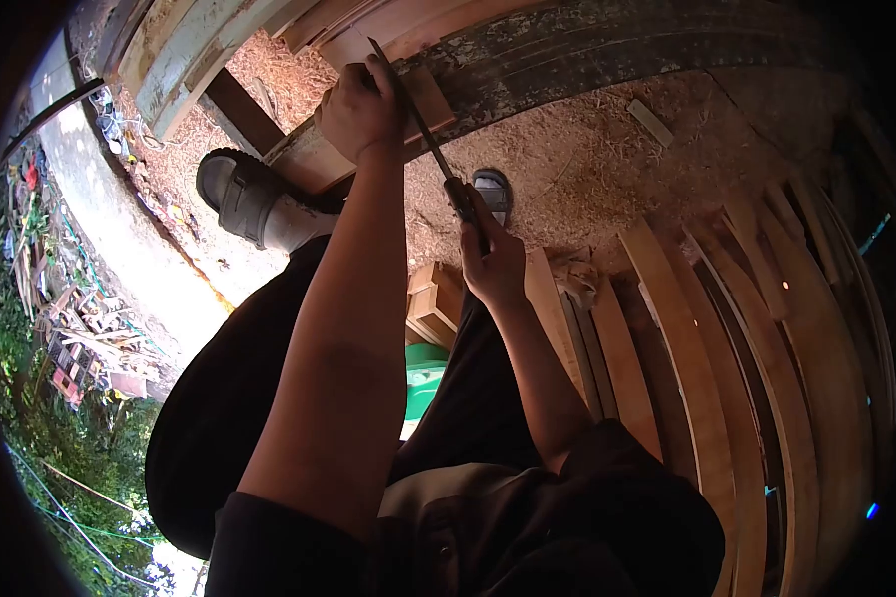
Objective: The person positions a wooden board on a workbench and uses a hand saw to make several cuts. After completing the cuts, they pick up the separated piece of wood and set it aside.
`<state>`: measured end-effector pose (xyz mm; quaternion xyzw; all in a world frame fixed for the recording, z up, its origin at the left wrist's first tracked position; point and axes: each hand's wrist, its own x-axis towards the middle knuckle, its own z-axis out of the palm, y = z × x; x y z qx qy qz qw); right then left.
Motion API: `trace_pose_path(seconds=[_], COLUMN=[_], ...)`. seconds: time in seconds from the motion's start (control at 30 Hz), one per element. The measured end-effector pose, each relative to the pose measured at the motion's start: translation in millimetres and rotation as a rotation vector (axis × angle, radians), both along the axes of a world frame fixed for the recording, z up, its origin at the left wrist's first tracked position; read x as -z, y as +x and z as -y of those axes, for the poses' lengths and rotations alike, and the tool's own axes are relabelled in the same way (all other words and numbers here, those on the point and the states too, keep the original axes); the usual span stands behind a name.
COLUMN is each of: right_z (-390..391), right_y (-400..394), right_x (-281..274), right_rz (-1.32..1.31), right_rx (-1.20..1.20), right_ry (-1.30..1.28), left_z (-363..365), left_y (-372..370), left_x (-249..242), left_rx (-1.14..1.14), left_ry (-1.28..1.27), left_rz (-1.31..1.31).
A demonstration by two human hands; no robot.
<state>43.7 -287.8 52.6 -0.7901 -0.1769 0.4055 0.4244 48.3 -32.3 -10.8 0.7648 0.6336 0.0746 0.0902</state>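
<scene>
My right hand [494, 261] is wrapped around the dark handle of a long, thin-bladed tool [420, 121]. The blade runs up and to the left, seen nearly edge-on, so its type cannot be made out. My left hand [361, 114] is closed beside the upper part of the blade, over the wooden pieces. Its fingertips and anything in them are hidden. A small flat wooden piece [430, 102] lies just right of the blade, against a dark, worn beam [567, 62].
Long boards [702, 368] lie side by side at the right. Stacked wood blocks [434, 303] and a green object [425, 378] are between my legs. Shavings cover the ground around my sandalled feet, with a loose offcut [650, 123]. Scrap wood [100, 343] lies at the far left.
</scene>
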Motion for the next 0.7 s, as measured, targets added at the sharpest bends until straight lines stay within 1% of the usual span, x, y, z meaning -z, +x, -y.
trace_pose_path(seconds=[0.07,0.17,0.2,0.27,0.37,0.53,0.63,0.7], right_z=[-11.5,-33.8,-29.8,-10.5,9.0,-22.8,-18.1,-1.4], right_y=[1.9,10.1,9.9,3.9,-0.4,10.2,9.3,5.2], right_x=[1.5,-1.9,-2.9,-6.7,-11.0,-4.4,-10.4,-21.7], right_rz=[0.080,0.069,0.072,0.064,0.038,0.094,0.108,0.057], right_rx=[0.010,0.029,0.034,-0.019,0.005,-0.024,-0.019,-0.016], right_ry=[0.001,0.058,0.059,-0.041,0.003,-0.048,-0.037,-0.074], left_z=[0.3,0.8,0.1,-0.8,-0.2,-1.9,-0.9,-0.7], left_y=[-0.9,0.0,0.9,-0.9,-0.2,-1.0,-1.3,-1.9], left_x=[4.0,1.4,1.6,3.1,0.6,4.3,6.7,5.5], left_rx=[0.008,-0.008,-0.003,0.004,0.020,0.014,0.020,0.023], left_ry=[0.037,-0.002,-0.002,-0.016,0.009,0.002,0.002,0.005], left_rz=[0.016,0.022,0.024,-0.029,-0.008,-0.019,-0.036,-0.038])
